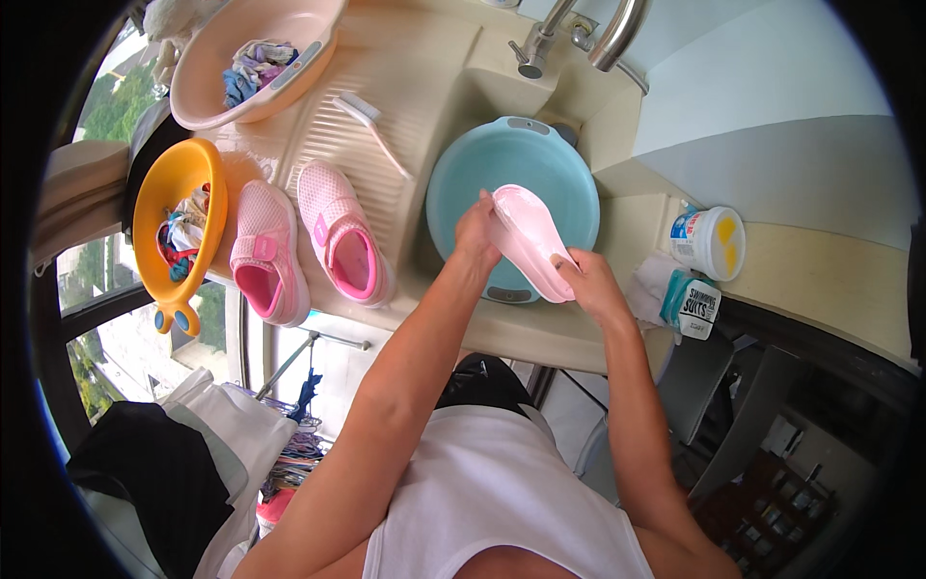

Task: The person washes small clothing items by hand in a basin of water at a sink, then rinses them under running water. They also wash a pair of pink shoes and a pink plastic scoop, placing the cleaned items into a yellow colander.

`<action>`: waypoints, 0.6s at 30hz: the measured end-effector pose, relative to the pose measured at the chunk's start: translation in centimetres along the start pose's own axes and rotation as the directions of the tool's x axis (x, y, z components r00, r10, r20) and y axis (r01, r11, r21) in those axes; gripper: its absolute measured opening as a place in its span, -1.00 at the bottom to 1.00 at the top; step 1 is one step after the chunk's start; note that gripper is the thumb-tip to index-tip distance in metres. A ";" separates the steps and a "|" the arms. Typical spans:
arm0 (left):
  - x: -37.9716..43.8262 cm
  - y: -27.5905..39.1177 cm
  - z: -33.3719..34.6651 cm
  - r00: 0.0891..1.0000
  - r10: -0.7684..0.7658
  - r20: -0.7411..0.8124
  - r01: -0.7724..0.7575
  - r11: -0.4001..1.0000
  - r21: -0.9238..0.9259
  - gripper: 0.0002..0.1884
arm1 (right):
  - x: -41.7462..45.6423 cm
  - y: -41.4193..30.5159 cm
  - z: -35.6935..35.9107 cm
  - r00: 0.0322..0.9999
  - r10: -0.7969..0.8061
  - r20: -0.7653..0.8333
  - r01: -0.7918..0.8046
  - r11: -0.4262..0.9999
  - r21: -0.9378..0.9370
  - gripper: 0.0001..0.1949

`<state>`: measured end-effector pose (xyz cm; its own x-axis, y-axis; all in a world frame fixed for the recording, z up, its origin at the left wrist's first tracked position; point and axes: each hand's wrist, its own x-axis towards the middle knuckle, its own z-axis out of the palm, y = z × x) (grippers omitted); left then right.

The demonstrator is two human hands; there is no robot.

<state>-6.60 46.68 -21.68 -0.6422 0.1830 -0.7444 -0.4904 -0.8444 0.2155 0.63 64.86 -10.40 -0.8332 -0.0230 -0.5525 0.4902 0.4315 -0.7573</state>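
Observation:
A pink shoe insole (pixel 529 239) is held between both hands over a round light-blue plastic basin (pixel 477 155) standing in the sink. My left hand (pixel 479 230) grips its left edge near the upper part; my right hand (pixel 589 281) grips the lower right end, thumb on top. The insole's surface looks wet and shiny. On the ribbed drainboard to the left, two pink mesh shoes (pixel 265 253) (pixel 343 233) stand side by side. A scrub brush with a pale handle (pixel 372 132) lies above them, bristles up.
A steel faucet (pixel 535 51) overhangs the sink. A peach basin (pixel 189 79) and an orange basin (pixel 144 217) hold cloth items at the left. On the right ledge are a white tub (pixel 707 243), a teal-and-white pouch (pixel 691 304) and a pale cloth (pixel 647 284).

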 end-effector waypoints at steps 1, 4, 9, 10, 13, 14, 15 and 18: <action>-0.3 0.2 0.4 1.000 0.008 0.016 -0.008 1.000 0.000 -0.54 | -0.2 0.2 0.0 1.000 -0.011 0.014 0.011 1.000 -0.024 -0.66; -1.8 2.3 1.4 0.979 -0.091 0.185 0.094 0.996 -0.010 -0.57 | -0.9 0.2 0.4 1.000 -0.025 -0.012 0.025 1.000 -0.001 -0.68; -3.2 2.4 2.8 0.995 0.009 0.101 -0.037 0.959 0.280 -0.68 | -1.3 -0.8 1.2 0.990 -0.139 -0.010 0.135 0.972 -0.194 -0.75; -3.0 2.2 2.7 0.998 0.054 0.024 -0.059 0.949 0.311 -0.68 | -1.4 -1.3 1.5 0.982 -0.186 -0.012 0.179 0.957 -0.227 -0.77; -3.3 1.3 3.5 0.973 0.153 -0.170 -0.063 0.893 0.445 -0.65 | -2.5 -3.0 2.1 0.953 -0.298 -0.058 0.257 0.892 -0.371 -0.79; -2.1 0.6 2.9 0.965 0.196 -0.177 -0.086 0.867 0.491 -0.60 | -2.8 -3.1 2.7 0.950 -0.304 -0.075 0.254 0.889 -0.381 -0.81; -2.4 0.3 3.3 0.960 0.209 -0.187 -0.088 0.856 0.510 -0.58 | -3.0 -2.9 3.0 0.938 -0.328 -0.111 0.264 0.885 -0.384 -0.81; -1.6 0.5 3.3 0.985 0.026 -0.171 0.049 0.906 0.421 -0.57 | -2.9 -1.7 3.2 0.920 -0.319 -0.227 0.265 0.935 -0.236 -0.80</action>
<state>-7.79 47.62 -18.25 -0.5445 0.0728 -0.8356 -0.7239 -0.5440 0.4243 3.04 61.30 -8.69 -0.9811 0.0464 -0.1880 0.1769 0.6097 -0.7726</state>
